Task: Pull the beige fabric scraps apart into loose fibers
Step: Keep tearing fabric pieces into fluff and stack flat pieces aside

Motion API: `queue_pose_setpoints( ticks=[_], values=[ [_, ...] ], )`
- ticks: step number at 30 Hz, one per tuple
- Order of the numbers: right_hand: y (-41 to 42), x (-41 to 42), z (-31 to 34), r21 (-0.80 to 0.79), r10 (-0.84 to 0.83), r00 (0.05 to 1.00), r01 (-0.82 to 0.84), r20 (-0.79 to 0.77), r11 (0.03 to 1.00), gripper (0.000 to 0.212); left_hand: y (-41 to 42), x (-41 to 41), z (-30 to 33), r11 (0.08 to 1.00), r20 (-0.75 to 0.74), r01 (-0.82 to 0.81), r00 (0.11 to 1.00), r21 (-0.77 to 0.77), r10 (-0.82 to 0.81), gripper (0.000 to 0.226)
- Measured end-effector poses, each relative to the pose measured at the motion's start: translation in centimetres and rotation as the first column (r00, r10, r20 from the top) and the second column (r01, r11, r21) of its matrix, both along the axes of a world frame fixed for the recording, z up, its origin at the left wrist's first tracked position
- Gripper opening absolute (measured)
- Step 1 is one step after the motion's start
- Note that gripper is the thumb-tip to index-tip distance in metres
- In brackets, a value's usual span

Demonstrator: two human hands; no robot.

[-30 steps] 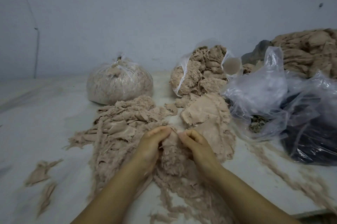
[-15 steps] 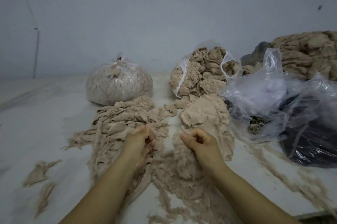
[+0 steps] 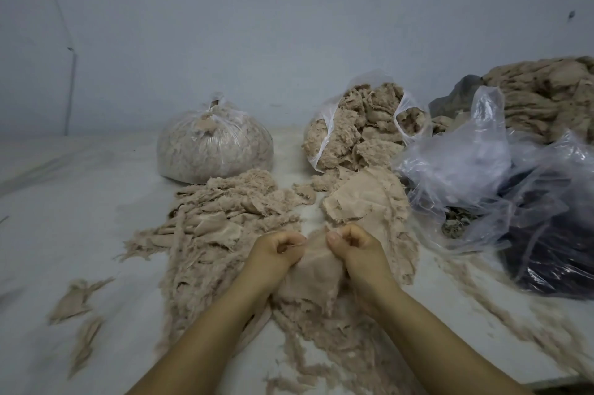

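While left hand (image 3: 279,250) and right hand (image 3: 355,248) pinch thin beige fabric scrap (image 3: 316,269) between them, fingers curled, frayed beige fibre heap (image 3: 231,227) lies left; no writing legible

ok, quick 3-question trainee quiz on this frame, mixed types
1. True or false: the tied bag behind the fiber pile is open at the top.
2. What do the left hand and right hand grip? A) plastic bag B) beige scrap C) nothing
3. Fill in: the open bag of scraps leans beside a heap of clear ____.

Key: 1 false; 2 B; 3 plastic
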State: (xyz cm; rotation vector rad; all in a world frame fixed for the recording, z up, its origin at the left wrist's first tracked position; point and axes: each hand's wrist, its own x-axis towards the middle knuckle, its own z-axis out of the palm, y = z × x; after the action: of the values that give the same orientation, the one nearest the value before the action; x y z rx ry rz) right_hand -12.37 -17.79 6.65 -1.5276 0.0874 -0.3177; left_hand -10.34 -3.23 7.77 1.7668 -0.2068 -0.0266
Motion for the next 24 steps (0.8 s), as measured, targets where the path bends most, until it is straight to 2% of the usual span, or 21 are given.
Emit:
queue_pose_setpoints(
  ticks=[4,6,10,13,15,19,22,24],
  values=[
    [0.7,0.4,0.1,-0.080,-0.107,0.994,0.105,-0.024,0.991,0.023,-0.4,-0.2,0.2,0.994,-0.085,0.004,0.996,-0.110,-0.013,0.018],
    [1.2,0.3,0.1,-0.080,-0.128,0.992,0.127,-0.016,0.989,0.024,-1.0,-0.7,0.2,0.992,-0.058,-0.006,0.998,-0.123,-0.001,0.018],
    [1.3,-0.4,0.1,-0.134,-0.176,0.977,0.192,0.124,0.972,0.027,-1.2,-1.1,0.1,0.990,0.003,-0.030,1.000,-0.141,0.030,0.040],
    [1.1,-0.6,0.1,-0.093,-0.204,0.964,0.222,0.172,0.971,0.025,-0.5,-0.8,-0.3,0.999,0.060,-0.044,0.997,-0.027,0.046,0.041],
    [0.8,-0.6,0.0,-0.073,-0.218,0.961,0.233,0.168,0.970,0.025,0.2,-0.4,-0.7,0.988,0.155,-0.081,0.986,0.133,0.060,0.044],
    [-0.3,-0.5,0.4,-0.057,-0.249,0.954,0.262,0.165,0.963,0.028,2.3,0.7,-0.9,0.897,0.341,-0.240,0.934,0.370,0.109,0.042],
    [-0.8,-0.3,0.6,-0.038,-0.217,0.966,0.224,0.139,0.974,0.028,3.5,0.9,-0.4,0.854,0.453,-0.365,0.874,0.370,0.177,0.038],
    [-0.3,-0.2,0.6,-0.058,-0.158,0.978,0.167,0.137,0.984,0.024,3.0,0.6,0.5,0.884,0.434,-0.314,0.889,0.345,0.146,0.051]
  ],
)
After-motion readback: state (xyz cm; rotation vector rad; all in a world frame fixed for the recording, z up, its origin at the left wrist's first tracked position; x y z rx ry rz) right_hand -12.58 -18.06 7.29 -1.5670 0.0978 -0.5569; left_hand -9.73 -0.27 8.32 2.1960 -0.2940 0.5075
